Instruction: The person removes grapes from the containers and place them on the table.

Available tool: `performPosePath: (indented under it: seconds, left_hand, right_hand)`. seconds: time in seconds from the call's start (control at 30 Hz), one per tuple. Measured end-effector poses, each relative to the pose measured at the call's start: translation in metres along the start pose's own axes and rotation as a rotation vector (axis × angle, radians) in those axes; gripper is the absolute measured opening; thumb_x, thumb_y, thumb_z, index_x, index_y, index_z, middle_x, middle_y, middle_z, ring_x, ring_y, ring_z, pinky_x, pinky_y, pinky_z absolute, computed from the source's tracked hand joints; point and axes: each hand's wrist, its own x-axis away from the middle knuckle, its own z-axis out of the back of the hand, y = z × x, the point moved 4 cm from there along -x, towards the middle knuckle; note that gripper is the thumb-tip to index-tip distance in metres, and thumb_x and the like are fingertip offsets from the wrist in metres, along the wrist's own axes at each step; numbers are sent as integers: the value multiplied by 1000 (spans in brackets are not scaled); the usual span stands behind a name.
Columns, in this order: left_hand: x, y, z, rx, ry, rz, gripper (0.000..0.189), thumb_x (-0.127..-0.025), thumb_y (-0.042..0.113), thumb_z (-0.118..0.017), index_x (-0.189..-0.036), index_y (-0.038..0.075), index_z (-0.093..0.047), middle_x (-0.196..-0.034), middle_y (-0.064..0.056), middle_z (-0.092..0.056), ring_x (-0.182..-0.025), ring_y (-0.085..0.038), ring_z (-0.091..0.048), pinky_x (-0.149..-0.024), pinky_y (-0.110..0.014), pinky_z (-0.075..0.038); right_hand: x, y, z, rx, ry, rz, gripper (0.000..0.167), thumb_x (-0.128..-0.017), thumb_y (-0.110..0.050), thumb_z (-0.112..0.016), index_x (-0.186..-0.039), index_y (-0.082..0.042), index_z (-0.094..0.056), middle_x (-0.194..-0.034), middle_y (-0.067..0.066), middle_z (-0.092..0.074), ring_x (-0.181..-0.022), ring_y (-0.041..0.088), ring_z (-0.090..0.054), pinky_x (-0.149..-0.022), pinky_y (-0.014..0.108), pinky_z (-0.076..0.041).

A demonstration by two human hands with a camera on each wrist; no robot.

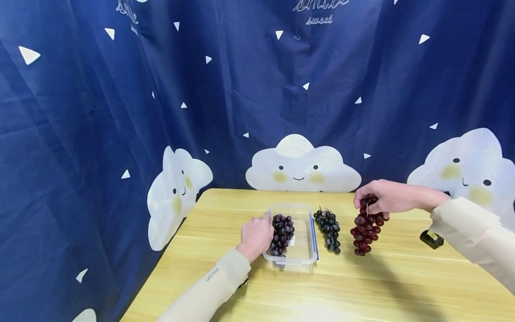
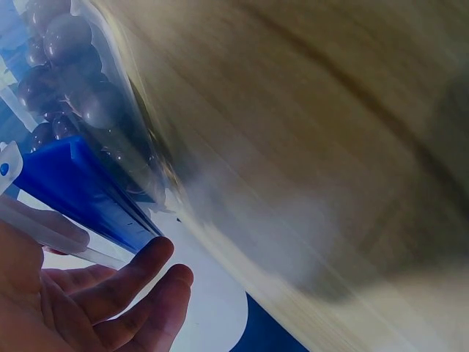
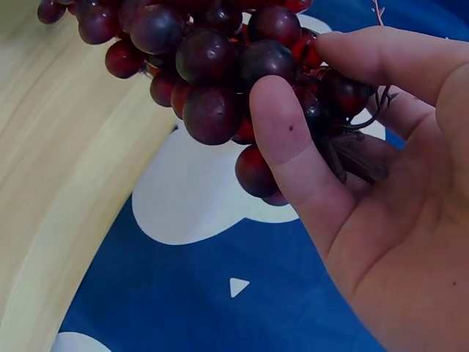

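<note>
My right hand (image 1: 384,197) holds a bunch of dark red grapes (image 1: 365,232) by its stem end. The bunch hangs down to the right of the other grapes. In the right wrist view, thumb and fingers (image 3: 282,125) close round the top of the red bunch. My left hand (image 1: 256,235) grips the left rim of a clear plastic container (image 1: 303,250), beside a blue clip flap (image 2: 80,194). Inside the container, along its left side, lies a bunch of purple grapes (image 1: 282,232). A bunch of black grapes (image 1: 329,229) lies on the table just right of the container.
The wooden table (image 1: 193,259) carries everything. A small black object with a yellow label (image 1: 432,239) lies at the right, near the right sleeve. Behind the table hangs a dark blue curtain (image 1: 257,103) with clouds and triangles.
</note>
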Motion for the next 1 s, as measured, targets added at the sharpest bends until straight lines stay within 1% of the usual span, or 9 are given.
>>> performPosePath:
  seconds: [0.03, 0.27, 0.43, 0.57, 0.7, 0.83, 1.0]
  left_hand:
    - [0, 0, 0, -1, -1, 0, 42, -98, 25, -57, -137, 9, -59, -81, -8, -70, -70, -25, -68, -46, -39, -47]
    - [-1, 0, 3, -7, -11, 7, 42, -99, 26, -55, -138, 11, -58, -84, -8, -71, -73, -25, -69, -46, -39, -47]
    - [-1, 0, 4, -8, -3, 5, 42, -99, 26, -55, -137, 10, -59, -83, -9, -71, -73, -26, -69, -47, -39, -48]
    - [-1, 0, 3, -8, -7, 4, 42, -99, 26, -55, -138, 10, -59, -85, -9, -71, -75, -26, -69, -49, -41, -49]
    - [0, 0, 2, -4, -5, -1, 42, -98, 26, -55, -137, 10, -59, -85, -9, -71, -74, -26, -69, -49, -40, -49]
    - [0, 0, 1, -5, 5, -5, 41, -98, 25, -56, -135, 10, -60, -83, -8, -71, -72, -25, -69, -47, -39, -48]
    - [1, 1, 3, -15, 18, -10, 41, -98, 25, -57, -136, 10, -60, -78, -7, -69, -69, -25, -68, -45, -38, -46]
  right_hand:
    - [1, 1, 0, -4, -7, -3, 24, -87, 4, -64, -101, -16, -64, -85, 0, -61, -49, 15, -57, -51, 29, -52]
    - [7, 8, -4, -33, -70, -14, 26, -85, 9, -61, -97, -14, -63, -82, -1, -56, -52, 11, -54, -48, 29, -52]
    - [6, 13, -7, -49, -96, -17, 27, -83, 10, -60, -96, -14, -62, -80, 0, -56, -53, 10, -53, -47, 29, -51]
    - [1, 21, -9, -56, -100, -39, 25, -84, 10, -61, -96, -12, -62, -80, 0, -55, -53, 11, -53, -47, 28, -51]
    - [-6, 30, -10, -60, -89, -64, 25, -83, 10, -61, -97, -11, -63, -81, 2, -56, -54, 12, -54, -48, 30, -53]
    - [-12, 38, -11, -64, -74, -88, 25, -83, 9, -62, -98, -10, -63, -86, 3, -58, -57, 13, -56, -50, 33, -55]
    - [-21, 50, -10, -60, -53, -109, 24, -82, 9, -62, -98, -9, -64, -85, 2, -56, -59, 14, -55, -51, 35, -56]
